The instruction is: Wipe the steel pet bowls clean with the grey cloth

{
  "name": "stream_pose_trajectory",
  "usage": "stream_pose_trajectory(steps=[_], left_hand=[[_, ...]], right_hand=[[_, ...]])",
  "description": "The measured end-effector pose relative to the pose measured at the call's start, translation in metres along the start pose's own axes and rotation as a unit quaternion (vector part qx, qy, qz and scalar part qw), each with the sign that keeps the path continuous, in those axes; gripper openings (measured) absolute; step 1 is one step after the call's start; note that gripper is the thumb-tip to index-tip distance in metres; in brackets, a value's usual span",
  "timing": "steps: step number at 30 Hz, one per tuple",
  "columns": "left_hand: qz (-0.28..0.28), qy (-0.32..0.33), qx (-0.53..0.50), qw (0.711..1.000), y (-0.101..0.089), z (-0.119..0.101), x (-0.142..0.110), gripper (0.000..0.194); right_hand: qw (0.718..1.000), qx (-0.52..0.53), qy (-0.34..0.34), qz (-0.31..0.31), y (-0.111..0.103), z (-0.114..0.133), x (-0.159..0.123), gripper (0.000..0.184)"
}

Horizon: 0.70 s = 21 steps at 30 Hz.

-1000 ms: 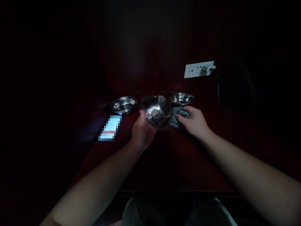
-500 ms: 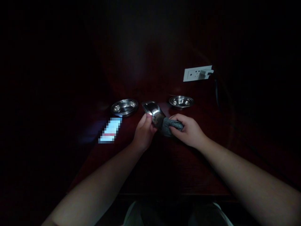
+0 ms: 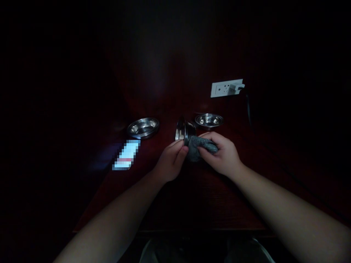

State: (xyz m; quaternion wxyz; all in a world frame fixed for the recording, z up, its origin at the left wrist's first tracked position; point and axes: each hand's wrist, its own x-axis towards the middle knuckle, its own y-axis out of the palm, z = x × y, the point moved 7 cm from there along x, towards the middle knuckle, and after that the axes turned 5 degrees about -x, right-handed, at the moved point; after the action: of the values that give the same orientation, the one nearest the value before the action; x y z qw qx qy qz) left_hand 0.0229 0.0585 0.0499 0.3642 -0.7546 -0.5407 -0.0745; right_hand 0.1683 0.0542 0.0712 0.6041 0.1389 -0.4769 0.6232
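A shiny metal bowl [image 3: 190, 128] is held on its side above the dark red table, its opening turned to the left. My left hand [image 3: 172, 159] grips the rim, thumb on the near edge. Bunched in my right hand [image 3: 222, 151] is a grey-green cloth [image 3: 195, 149], pressed against the lower outer side of the bowl. Part of the bowl is hidden behind the cloth and my fingers.
Metal bowls [image 3: 143, 128] stand at the left, apparently stacked, and another metal bowl [image 3: 209, 120] at the back right. A lit, pixelated phone [image 3: 126, 155] lies at the left. A wall socket [image 3: 221, 88] holds a plug with a dark cable [image 3: 249, 109].
The bowl has been turned in my hands: its outer base faced up before, and now it stands on edge with the opening to the left. The cloth stays against it.
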Motion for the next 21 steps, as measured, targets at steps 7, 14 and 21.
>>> stream_pose_trajectory(steps=[7,14,21], left_hand=[[-0.02,0.001,-0.022,1.0,-0.003,0.005,-0.004,0.041],[-0.094,-0.099,-0.185,0.973,-0.006,0.021,-0.01,0.045],[-0.323,-0.225,-0.331,0.857,-0.022,0.058,-0.025,0.04]], right_hand=[[0.996,-0.04,0.021,-0.071,-0.011,-0.01,0.002,0.008],[0.991,-0.058,0.058,-0.106,-0.019,-0.021,0.005,0.007],[0.979,-0.08,0.12,-0.145,-0.023,-0.045,0.005,0.007]])
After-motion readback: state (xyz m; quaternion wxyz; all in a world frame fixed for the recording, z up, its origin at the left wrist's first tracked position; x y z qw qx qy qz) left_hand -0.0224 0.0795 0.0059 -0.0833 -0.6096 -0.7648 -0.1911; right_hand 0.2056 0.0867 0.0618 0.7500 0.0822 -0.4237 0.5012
